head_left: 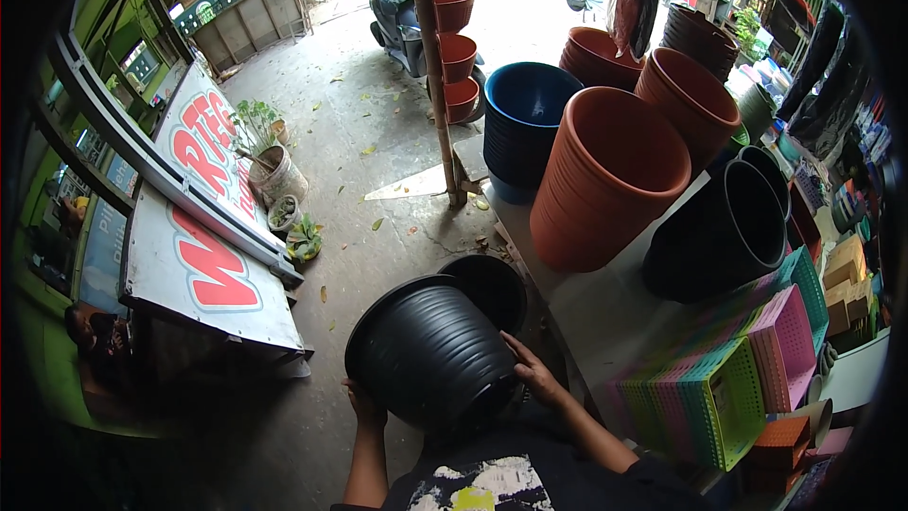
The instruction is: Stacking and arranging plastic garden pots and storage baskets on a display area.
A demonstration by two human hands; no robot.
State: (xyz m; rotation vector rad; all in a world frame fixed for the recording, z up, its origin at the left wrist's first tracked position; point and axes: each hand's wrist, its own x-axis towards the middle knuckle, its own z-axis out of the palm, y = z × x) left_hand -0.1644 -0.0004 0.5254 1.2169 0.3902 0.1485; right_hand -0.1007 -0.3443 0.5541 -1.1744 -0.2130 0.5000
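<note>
A large black plastic plant pot with ridged sides is tilted in front of my body, its wide rim facing away from me. My left hand grips it near the rim on the left side. At the right, my right hand presses against the pot's lower wall by the base. Both hands are closed on it, with some fingers hidden behind the pot. Just beyond it, partly covered, is another black pot, low down near the table's edge.
To the right, a table bears a terracotta-coloured pot stack, blue pots, black pots and pastel plastic baskets. A post with hanging pots stands ahead. Potted plants and a sign board are left; a scooter is beyond.
</note>
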